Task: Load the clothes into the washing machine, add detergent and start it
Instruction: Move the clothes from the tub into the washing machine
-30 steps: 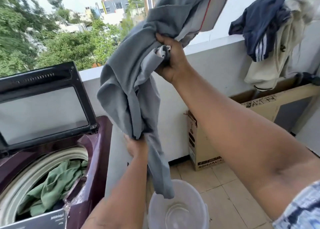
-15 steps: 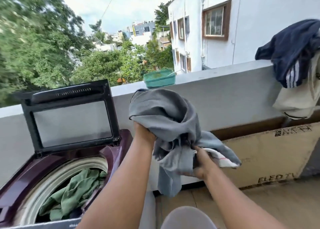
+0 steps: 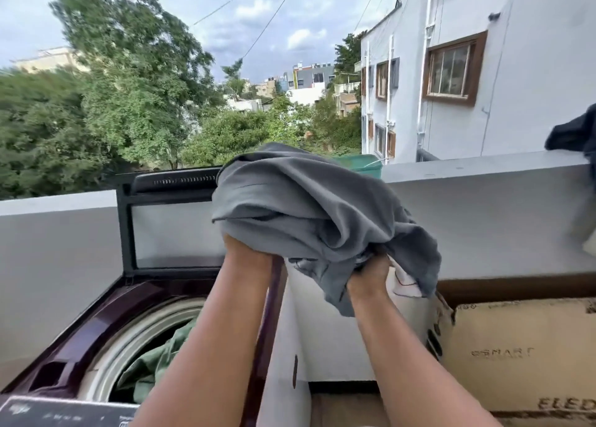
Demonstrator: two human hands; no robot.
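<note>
Hands: While the bundle is being carried at chest height, the grey garment [image 3: 309,213] is being gripped by the left hand [image 3: 246,254] and the right hand [image 3: 367,273], fingers curled into the cloth.
Change: the garment, being shaken out high a second ago, is now being gathered into a ball and brought leftward.
Washing machine [image 3: 96,323]: lid [image 3: 167,229] is being kept upright; a green garment [image 3: 154,365] is lying in the drum.
Meaning: loading is being continued; detergent and start are not yet done.
</note>
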